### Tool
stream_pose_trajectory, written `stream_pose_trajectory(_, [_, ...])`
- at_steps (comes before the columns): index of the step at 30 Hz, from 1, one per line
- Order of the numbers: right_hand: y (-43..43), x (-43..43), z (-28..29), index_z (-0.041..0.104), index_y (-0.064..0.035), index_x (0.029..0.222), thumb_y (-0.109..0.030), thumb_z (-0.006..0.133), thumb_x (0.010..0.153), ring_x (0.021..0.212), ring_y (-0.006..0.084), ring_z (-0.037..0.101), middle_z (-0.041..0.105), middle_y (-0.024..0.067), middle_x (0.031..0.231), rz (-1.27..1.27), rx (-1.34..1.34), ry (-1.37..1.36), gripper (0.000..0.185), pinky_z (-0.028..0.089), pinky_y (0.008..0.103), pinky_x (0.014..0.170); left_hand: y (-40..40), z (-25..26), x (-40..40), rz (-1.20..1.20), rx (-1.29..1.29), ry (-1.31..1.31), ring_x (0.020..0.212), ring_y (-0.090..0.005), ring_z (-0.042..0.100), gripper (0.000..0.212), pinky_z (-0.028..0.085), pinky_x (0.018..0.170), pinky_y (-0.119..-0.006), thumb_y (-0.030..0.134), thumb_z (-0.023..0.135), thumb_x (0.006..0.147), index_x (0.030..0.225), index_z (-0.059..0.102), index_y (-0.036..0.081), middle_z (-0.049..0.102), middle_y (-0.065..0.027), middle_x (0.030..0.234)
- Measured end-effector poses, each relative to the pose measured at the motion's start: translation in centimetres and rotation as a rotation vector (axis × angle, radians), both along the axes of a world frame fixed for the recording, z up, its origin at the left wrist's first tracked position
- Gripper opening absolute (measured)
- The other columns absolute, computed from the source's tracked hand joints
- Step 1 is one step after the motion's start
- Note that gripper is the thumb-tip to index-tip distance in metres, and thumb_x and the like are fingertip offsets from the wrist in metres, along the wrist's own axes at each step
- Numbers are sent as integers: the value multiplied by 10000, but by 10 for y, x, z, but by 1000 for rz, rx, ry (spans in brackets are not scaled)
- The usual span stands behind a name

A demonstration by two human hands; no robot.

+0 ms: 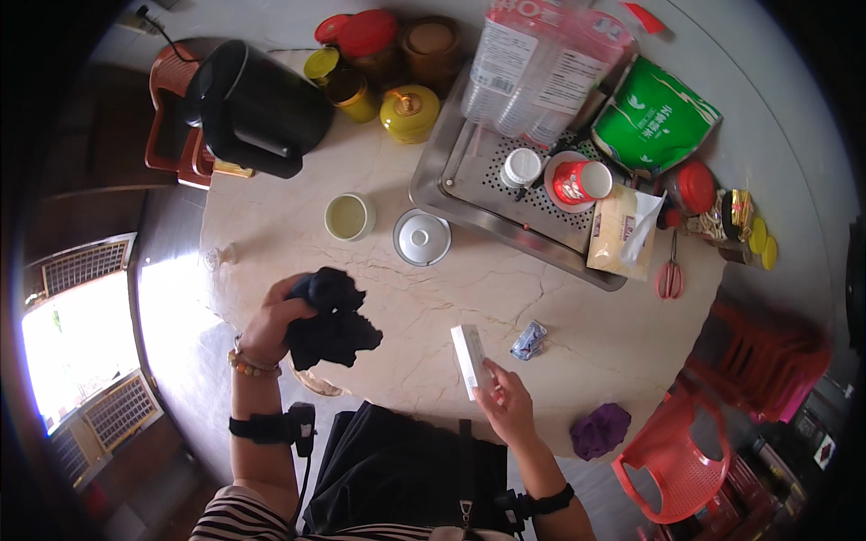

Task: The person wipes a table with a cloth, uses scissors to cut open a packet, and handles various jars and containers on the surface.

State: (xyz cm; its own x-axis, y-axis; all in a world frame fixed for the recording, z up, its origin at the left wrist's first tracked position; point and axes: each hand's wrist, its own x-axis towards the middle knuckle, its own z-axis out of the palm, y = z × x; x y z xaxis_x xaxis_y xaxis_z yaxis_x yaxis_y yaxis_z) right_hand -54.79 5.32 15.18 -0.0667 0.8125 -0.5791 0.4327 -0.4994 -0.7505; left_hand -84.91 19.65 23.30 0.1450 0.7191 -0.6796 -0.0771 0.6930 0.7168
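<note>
My left hand (pixel 269 326) grips a crumpled dark cloth (pixel 331 318) above the left front part of the marble-patterned table (pixel 406 304). Between the fingers and thumb of my right hand (pixel 507 404) is a slim white box (pixel 468 362), held near the front edge. Just right of the box lies a small blue and white packet (pixel 528 340). A crumpled purple cloth (pixel 601 431) rests at the front right edge. Beyond my left hand stand a pale green cup (pixel 349 217) and a white lidded bowl (pixel 422 237).
A metal tea tray (pixel 433 182) holds wrapped plastic cups (pixel 534 74), a red paper cup (pixel 575 181) and a tissue pack (pixel 619 233). Pink-handled scissors (pixel 670 280) lie to its right. A black kettle (pixel 264 108) stands back left, a small glass (pixel 220 256) at the left edge. Red plastic chairs (pixel 676 453) are at right.
</note>
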Motion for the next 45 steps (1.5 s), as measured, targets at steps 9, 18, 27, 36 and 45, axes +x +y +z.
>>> stream_pose_trajectory(9, [150,-7,-17,545,-85,1117,-193,625,735,862,268,546,538,115,911,190,780,-433,404,460,371,690,-90,-35,-28,31,-322,1,694,-143,579,356,482,635,-249,43,496,669,1002,576,-57,618,-73,825])
stream_pose_trajectory(18, [191,-20,-34,490,-119,1180,-184,664,715,928,292,520,474,150,1083,157,671,-593,500,459,377,761,-122,-56,-24,41,-332,28,735,-160,594,353,500,679,-270,18,501,683,1022,563,-57,615,-82,851])
stream_pose_trajectory(27, [46,29,-51,424,-67,1236,-201,664,744,1087,333,408,438,181,1142,-28,537,-754,564,399,407,861,-128,-61,-28,41,-373,124,607,-192,609,297,530,468,-293,4,466,697,976,531,-71,595,-117,769])
stream_pose_trajectory(36, [3,33,-101,482,-16,1037,-297,751,628,888,271,508,501,141,979,-420,-31,-729,566,429,374,752,-130,-72,-10,-86,-308,169,634,-166,599,326,527,510,-282,15,510,692,1009,541,-54,595,-96,800])
stream_pose_trajectory(45, [26,35,-100,421,-53,929,-67,682,703,596,110,470,518,48,753,-441,83,-322,345,393,235,516,-136,-76,-4,-219,-241,293,704,-111,557,376,467,635,-235,53,546,668,1032,558,-39,603,-57,823])
